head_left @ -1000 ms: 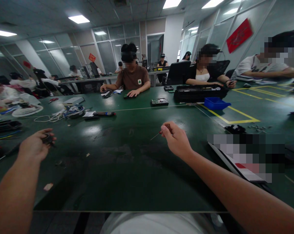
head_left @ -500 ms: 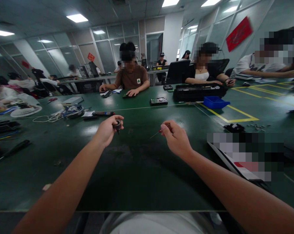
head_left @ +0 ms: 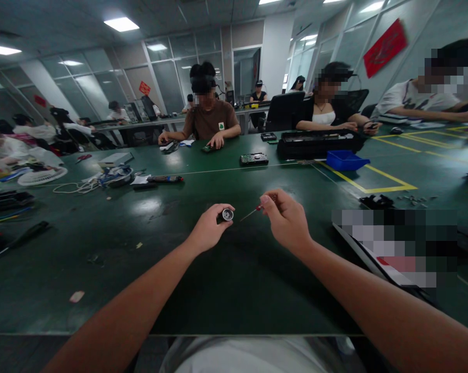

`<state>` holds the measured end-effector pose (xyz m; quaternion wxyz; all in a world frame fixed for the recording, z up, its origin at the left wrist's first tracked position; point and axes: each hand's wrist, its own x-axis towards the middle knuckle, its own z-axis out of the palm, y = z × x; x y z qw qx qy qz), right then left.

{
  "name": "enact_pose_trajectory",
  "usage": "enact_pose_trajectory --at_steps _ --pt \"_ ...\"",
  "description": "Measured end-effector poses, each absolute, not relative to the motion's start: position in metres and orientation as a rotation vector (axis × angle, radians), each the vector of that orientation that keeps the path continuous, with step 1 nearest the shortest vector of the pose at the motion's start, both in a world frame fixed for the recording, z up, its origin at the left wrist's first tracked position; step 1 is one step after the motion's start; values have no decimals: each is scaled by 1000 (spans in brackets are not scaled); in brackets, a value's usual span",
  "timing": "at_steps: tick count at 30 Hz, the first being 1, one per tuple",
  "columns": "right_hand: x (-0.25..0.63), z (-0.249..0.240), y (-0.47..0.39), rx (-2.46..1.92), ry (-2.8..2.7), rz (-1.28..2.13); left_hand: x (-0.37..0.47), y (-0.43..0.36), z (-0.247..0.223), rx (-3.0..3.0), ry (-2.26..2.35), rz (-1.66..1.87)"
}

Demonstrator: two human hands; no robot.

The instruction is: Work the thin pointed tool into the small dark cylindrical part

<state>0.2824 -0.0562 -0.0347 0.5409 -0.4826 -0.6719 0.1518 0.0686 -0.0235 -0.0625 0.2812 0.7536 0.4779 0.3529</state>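
Between the thumb and fingers of my left hand (head_left: 211, 228) is a small round dark part (head_left: 227, 215), its silvery open end facing me. My right hand (head_left: 288, 217) grips a thin screwdriver (head_left: 251, 212) by its red handle. The metal shaft points down and left, its tip a short way right of the round part and not touching it. Both hands are raised over the green table (head_left: 249, 295).
Farther back lie a bare circuit-board device (head_left: 254, 159), a blue tray (head_left: 345, 160) and a long black housing (head_left: 319, 145). Cables (head_left: 115, 177) and a pen-like tool (head_left: 166, 179) are at left. People sit across the table.
My left hand has moved right, toward the screwdriver, and turned the round part so its open end shows. My right hand has shifted only slightly.
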Motion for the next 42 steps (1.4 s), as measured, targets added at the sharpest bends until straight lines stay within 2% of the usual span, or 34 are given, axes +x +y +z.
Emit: enact_pose_trajectory --at_steps 8,25,33,42 --pt "282 -45 -52 -994 -1565 499 70 -24 -63 2028 1315 947" --pt "284 -46 -51 -1078 -1640 406 70 -27 -63 2047 1297 973" --pt "284 -35 -54 -1208 -1703 222 66 -24 -72 2167 1276 967" --pt "283 -34 -56 -1131 -1821 301 68 -25 -68 2226 1293 908"
